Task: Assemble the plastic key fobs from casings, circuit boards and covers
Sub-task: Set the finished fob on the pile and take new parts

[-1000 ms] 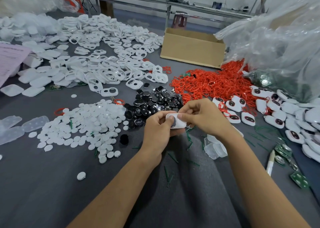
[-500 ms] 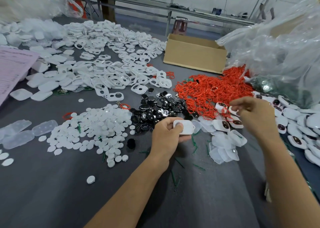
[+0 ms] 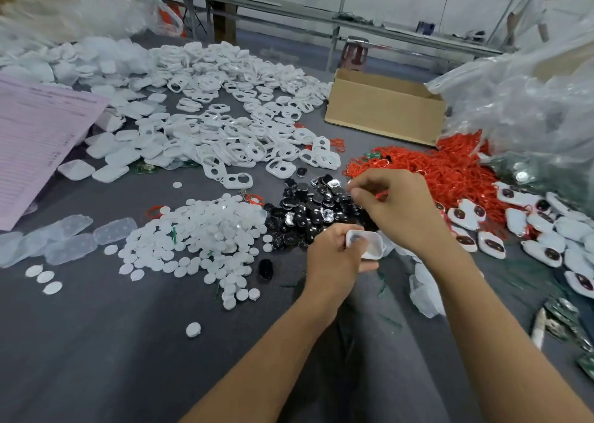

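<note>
Left hand (image 3: 334, 255) grips a white casing (image 3: 369, 245) near the desk's (image 3: 96, 342) front middle. Right hand (image 3: 398, 207) hovers over the black buttons (image 3: 308, 210), fingertips pinched on something small and red, likely a loop.

Risk: the pinched part slips into the heaps, or the smooth hard shell twists in the grip. Red loops (image 3: 434, 168) are thin and tangle-prone; the glossy buttons are domed.
</note>
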Demonstrator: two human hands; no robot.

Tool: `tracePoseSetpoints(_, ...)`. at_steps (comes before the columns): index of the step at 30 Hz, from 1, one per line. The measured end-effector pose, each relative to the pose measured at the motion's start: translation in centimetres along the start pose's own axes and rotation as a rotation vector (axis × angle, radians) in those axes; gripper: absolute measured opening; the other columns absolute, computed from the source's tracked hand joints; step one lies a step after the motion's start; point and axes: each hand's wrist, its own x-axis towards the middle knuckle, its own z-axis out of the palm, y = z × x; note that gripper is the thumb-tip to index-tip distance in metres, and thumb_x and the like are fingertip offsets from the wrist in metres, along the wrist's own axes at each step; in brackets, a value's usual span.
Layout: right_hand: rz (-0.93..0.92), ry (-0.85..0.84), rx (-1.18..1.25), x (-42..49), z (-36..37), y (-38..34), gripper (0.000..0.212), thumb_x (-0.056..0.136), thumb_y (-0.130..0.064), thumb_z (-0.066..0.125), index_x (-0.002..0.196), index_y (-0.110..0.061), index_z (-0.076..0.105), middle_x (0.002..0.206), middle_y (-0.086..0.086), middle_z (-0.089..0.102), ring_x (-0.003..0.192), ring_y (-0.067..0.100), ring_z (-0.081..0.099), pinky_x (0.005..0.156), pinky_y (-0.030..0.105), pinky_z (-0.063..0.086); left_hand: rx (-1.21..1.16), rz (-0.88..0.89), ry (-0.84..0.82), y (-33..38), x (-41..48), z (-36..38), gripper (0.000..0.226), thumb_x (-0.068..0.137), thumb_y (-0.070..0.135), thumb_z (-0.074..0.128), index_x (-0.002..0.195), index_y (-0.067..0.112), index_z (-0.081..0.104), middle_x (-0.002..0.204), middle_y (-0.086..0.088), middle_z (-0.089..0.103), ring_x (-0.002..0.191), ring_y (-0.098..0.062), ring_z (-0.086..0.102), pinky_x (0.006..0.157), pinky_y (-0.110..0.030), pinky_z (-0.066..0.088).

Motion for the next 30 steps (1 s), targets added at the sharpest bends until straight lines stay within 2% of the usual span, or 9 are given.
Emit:
tracePoseSetpoints(4, -0.059, -0.07, 0.071, -0.7, 1.7, -2.1, 0.013, 0.088, -0.009, 0.061, 0.085, -0.016, 0.072, 0.061, -0.006, 0.069, 0.06, 0.002, 0.063, 0.062, 0.008, 0.044, 0.022, 0.043, 0.001, 0.2, 0.3, -0.1, 0.015, 0.091, -0.004, 0.053, 0.095, 0.0, 0.067, 0.089, -0.012, 0.072, 0.078, -0.019, 0.071, 0.07, -0.035, 0.06)
tracePoseSetpoints(7, -0.083, -0.135, 0.086, -3.0, 1.8, -1.4, 0.027, 0.083, 0.005, 0.055, 0.09, -0.015, 0.073, 0.077, -0.005, 0.072, 0.076, 0.001, 0.063, 0.073, 0.005, 0.042, 0.048, 0.101, 0.008, 0.1, 0.0, -0.2, 0.022, 0.09, -0.003, 0.052, 0.082, 0.011, 0.068, 0.067, 0.008, 0.071, 0.063, 0.002, 0.066, 0.052, -0.015, 0.05)
tracePoseSetpoints(10, -0.088, 0.008, 0.074, -5.4, 0.9, 0.6, 0.038, 0.075, 0.012, 0.052, 0.089, -0.016, 0.073, 0.09, -0.011, 0.07, 0.087, 0.003, 0.06, 0.082, 0.013, 0.042, -0.035, 0.034, -0.005, 0.0, 0.1, -0.3, 0.014, 0.093, 0.002, 0.055, 0.095, 0.007, 0.068, 0.092, -0.008, 0.074, 0.085, -0.018, 0.072, 0.068, -0.031, 0.059)
tracePoseSetpoints(13, 0.058, 0.185, -0.026, -7.9, -1.6, 4.1, 0.03, 0.08, 0.007, 0.059, 0.086, -0.018, 0.073, 0.086, -0.012, 0.068, 0.084, 0.007, 0.062, 0.077, 0.017, 0.045, -0.067, -0.007, 0.015, 0.0, 0.1, -0.3, 0.012, 0.094, 0.002, 0.055, 0.1, 0.005, 0.065, 0.104, -0.014, 0.069, 0.092, -0.024, 0.07, 0.066, -0.026, 0.059)
tracePoseSetpoints(16, 0.379, 0.315, -0.372, -10.5, -5.7, 9.2, 0.013, 0.082, -0.007, 0.063, 0.088, -0.013, 0.072, 0.086, 0.006, 0.072, 0.08, 0.027, 0.064, 0.07, 0.032, 0.048, -0.069, -0.006, 0.0, 0.0, 0.1, -0.4, 0.011, 0.095, 0.003, 0.055, 0.099, 0.005, 0.065, 0.104, -0.011, 0.068, 0.088, -0.021, 0.071, 0.064, -0.022, 0.057)
tracePoseSetpoints(20, 0.793, 0.075, -0.656, -13.3, -11.3, 15.2, 0.025, 0.093, -0.025, 0.056, 0.102, -0.006, 0.069, 0.098, 0.024, 0.067, 0.092, 0.039, 0.06, 0.076, 0.041, 0.048, -0.047, -0.009, 0.006, -0.1, 0.2, -0.4, 0.012, 0.095, 0.004, 0.056, 0.103, 0.005, 0.065, 0.103, -0.008, 0.068, 0.08, -0.016, 0.072, 0.067, -0.025, 0.058)
tracePoseSetpoints(24, 0.697, -0.197, -0.546, -14.2, -13.2, 17.7, 0.038, 0.084, 0.007, 0.054, 0.106, -0.018, 0.072, 0.098, 0.011, 0.07, 0.07, 0.017, 0.055, 0.056, 0.022, 0.036, -0.032, -0.008, 0.003, -0.2, 0.2, -0.4, 0.013, 0.094, 0.005, 0.056, 0.103, 0.006, 0.065, 0.104, -0.007, 0.068, 0.075, -0.012, 0.073, 0.067, -0.026, 0.058)
tracePoseSetpoints(28, 0.621, -0.157, -0.464, -14.4, -13.6, 19.3, 0.043, 0.076, 0.017, 0.06, 0.097, -0.019, 0.073, 0.092, 0.007, 0.071, 0.09, 0.027, 0.066, 0.079, 0.03, 0.045, -0.017, -0.008, 0.002, -0.2, 0.2, -0.4, 0.015, 0.093, 0.004, 0.056, 0.104, 0.008, 0.066, 0.106, -0.008, 0.069, 0.075, -0.014, 0.073, 0.066, -0.024, 0.058)
tracePoseSetpoints(30, 0.6, -0.154, -0.414, -14.3, -14.1, 20.1, 0.043, 0.074, 0.016, 0.066, 0.086, -0.025, 0.071, 0.078, -0.002, 0.07, 0.083, 0.023, 0.066, 0.076, 0.031, 0.044, -0.01, -0.006, -0.001, -0.2, 0.2, -0.4, 0.016, 0.093, 0.004, 0.056, 0.106, 0.007, 0.065, 0.108, -0.009, 0.068, 0.076, -0.014, 0.073, 0.066, -0.024, 0.058)
